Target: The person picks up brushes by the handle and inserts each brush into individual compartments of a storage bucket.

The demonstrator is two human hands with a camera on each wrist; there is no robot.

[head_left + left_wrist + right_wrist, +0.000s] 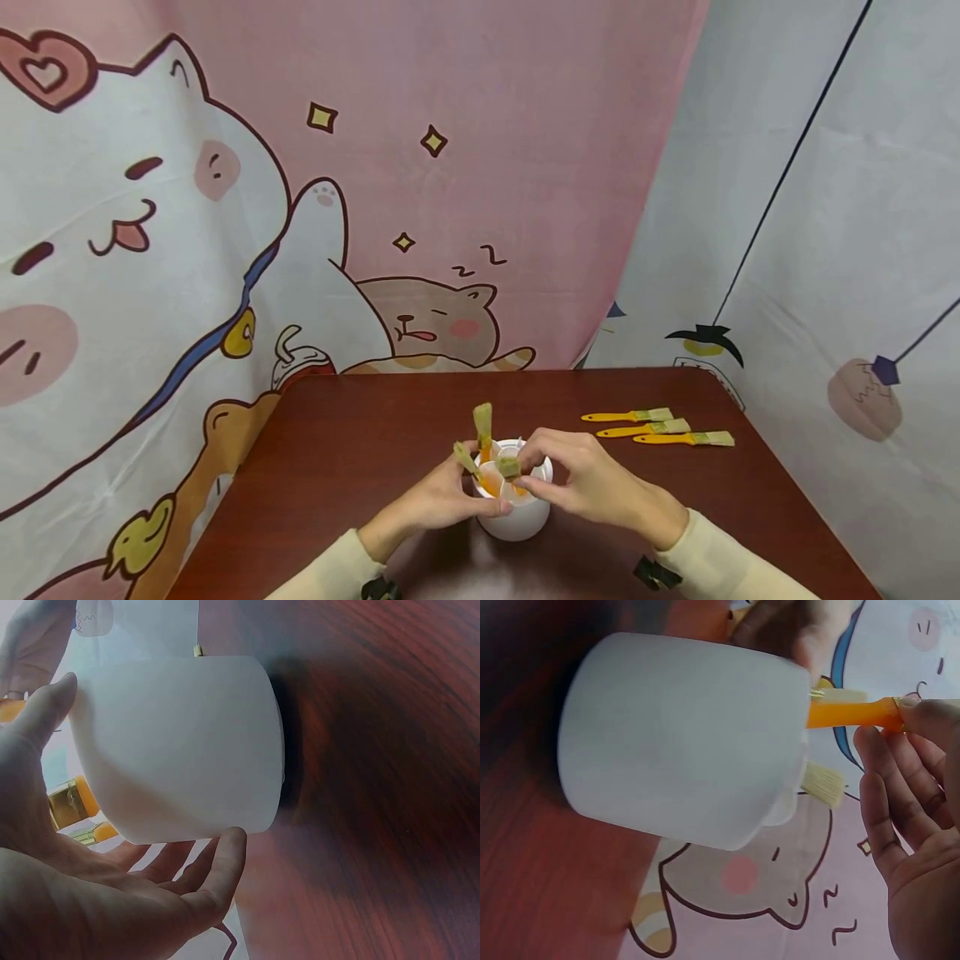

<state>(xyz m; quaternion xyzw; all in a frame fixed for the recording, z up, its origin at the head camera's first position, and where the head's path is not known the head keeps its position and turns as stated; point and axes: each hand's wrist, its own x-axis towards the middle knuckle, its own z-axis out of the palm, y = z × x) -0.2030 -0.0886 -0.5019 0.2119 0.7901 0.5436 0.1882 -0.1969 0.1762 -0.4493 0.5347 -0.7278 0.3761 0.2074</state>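
A white holder [519, 527] with inner dividers stands upright on the table in front of me. My left hand [438, 498] grips it from the left side, thumb near the rim and fingers curled along the far wall. Between thumb and fingers, my right hand [581, 477] pinches a paintbrush [508, 467] near the top of its orange handle [851, 714]. Its bristles point up, while the lower handle is hidden inside the holder. Two more paintbrushes stand in the holder, bristles up: one upright [483, 423] at the back, one leaning left [466, 457].
Three paintbrushes with yellow handles lie side by side at the table's back right: a rear one [626, 416], a middle one [643, 428] and a front one [684, 438]. A cartoon-printed cloth [525, 183] hangs behind the dark red-brown table [352, 425].
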